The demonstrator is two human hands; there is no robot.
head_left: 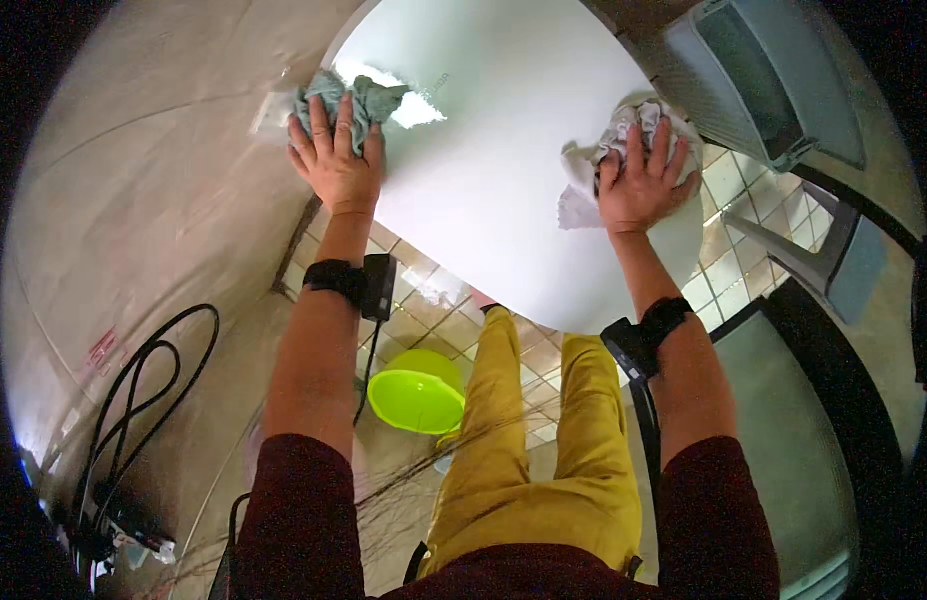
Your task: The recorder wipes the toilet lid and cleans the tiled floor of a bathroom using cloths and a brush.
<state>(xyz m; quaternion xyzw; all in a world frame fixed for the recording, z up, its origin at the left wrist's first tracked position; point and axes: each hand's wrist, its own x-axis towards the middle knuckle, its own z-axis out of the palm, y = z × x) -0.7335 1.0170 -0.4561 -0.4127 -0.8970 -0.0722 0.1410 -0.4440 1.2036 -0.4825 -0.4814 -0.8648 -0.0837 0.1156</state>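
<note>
A white table (pixel 484 180) with a rounded front edge spreads out before me. At its left edge, by the wall, my left hand (pixel 339 175) grips a bunched grey-green cloth (pixel 379 98), fingers spread over it from above. Toward the right edge, my right hand (pixel 644 190) holds a crumpled whitish cloth (pixel 581 205) against the tabletop, its fingers bent over the folds. Part of each cloth is hidden under the hand. Bright light reflects off the table beside the left cloth.
A lime-green basin (pixel 416 392) stands on the tiled floor (pixel 454 335) below the table. Black cable (pixel 134 400) loops along the beige wall (pixel 154 200) at left. Grey plastic furniture (pixel 744 80) is at the far right, with a dark-framed glass panel (pixel 784 430) nearer me.
</note>
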